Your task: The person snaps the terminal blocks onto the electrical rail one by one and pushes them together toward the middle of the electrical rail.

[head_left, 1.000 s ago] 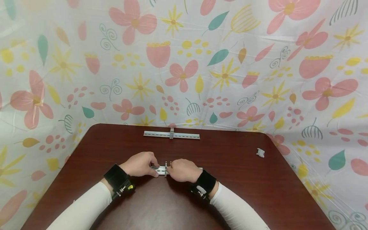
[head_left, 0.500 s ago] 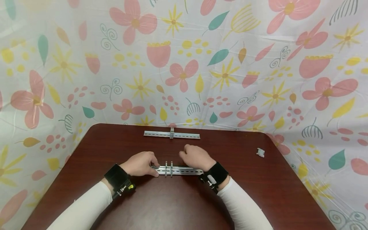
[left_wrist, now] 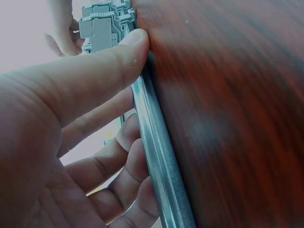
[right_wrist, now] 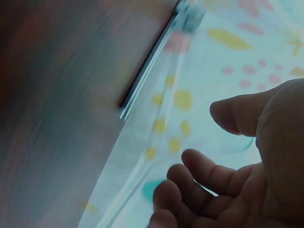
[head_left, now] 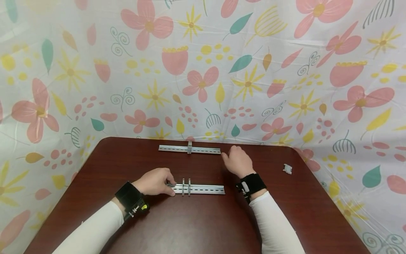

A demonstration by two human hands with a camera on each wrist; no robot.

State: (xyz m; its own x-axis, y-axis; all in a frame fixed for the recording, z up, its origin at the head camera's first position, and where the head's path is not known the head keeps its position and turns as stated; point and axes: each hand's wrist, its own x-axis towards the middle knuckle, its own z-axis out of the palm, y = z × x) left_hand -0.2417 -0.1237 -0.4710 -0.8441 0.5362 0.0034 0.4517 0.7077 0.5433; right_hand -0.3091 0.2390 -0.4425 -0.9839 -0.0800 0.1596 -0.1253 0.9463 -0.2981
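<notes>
My left hand [head_left: 155,181] pinches the left end of a slotted metal DIN rail [head_left: 207,189] lying near the middle of the table. In the left wrist view, the thumb lies along one edge of the rail [left_wrist: 159,156] and the fingers are on its other side. Two thin grey terminal blocks [head_left: 189,187] are clipped upright across the rail, just right of that hand; they also show beyond the thumb as stepped grey housings [left_wrist: 102,28]. My right hand [head_left: 239,163] is over the table at the back right, fingers loosely bent, with nothing in it.
A second DIN rail [head_left: 172,148] lies along the table's back edge, with grey blocks [head_left: 189,147] clipped at its middle. One loose grey block [head_left: 287,169] lies flat at the right. Flower-printed cloth [head_left: 203,88] hangs behind the brown table [head_left: 152,225].
My right hand has let go at the blocks on the near rail and moved right and away from me, uncovering the second block and the rail's right end. My left hand stays put.
</notes>
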